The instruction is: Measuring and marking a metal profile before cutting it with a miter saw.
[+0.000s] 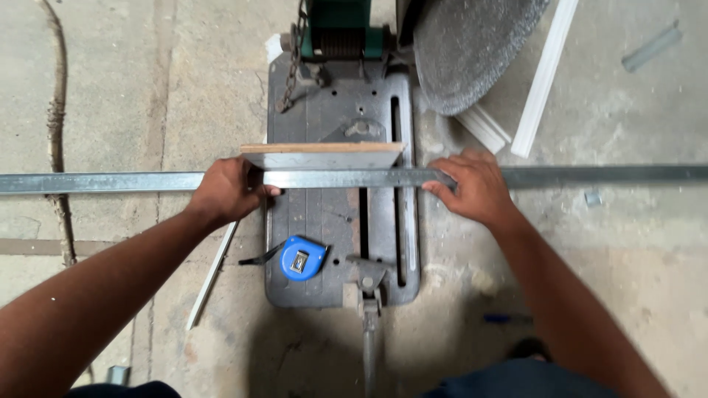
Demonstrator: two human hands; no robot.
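- Head view, looking straight down: bare concrete floor (pixel 627 295), grey, dusty, stained in patches, filling the frame on all sides.
- Long galvanised metal channel (pixel 103 182) running left to right across the whole picture, lying flat over the saw base and overhanging it far on both sides.
- Dark steel base (pixel 324 221) of a cut-off saw at centre, slotted, scuffed, standing on the floor; green motor housing (pixel 343 22) at its top edge with a chain (pixel 291 70) hanging at the left.
- Grey abrasive cutting disc (pixel 472 51) up and to the right of the base, raised clear of the channel.
- Wooden-edged fence plate (pixel 322 153) across the base, just behind the channel and touching it along its length.
- White moulding strips (pixel 546 74) leaning on the floor upper right, beside the disc; another thin white strip (pixel 210 276) on the floor at the base's left edge.
- Vise screw handle (pixel 369 309) at the near end of the base, pointing toward the camera.
- Left hand (pixel 228 190) closed over the channel at the base's left edge, fingers curled around it, thumb on the near side.
- Right hand (pixel 476 188) pressing down on the channel just right of the base, fingers together and laid flat along its top.
- Blue tape measure (pixel 302 258) lying on the near left part of the base, well short of the channel, strap trailing left.
- Thin dry twig or root (pixel 57 125) along the far left of the floor.
- Small grey scrap (pixel 651 48) upper right; small metal offcut (pixel 592 197) near the channel's right stretch.
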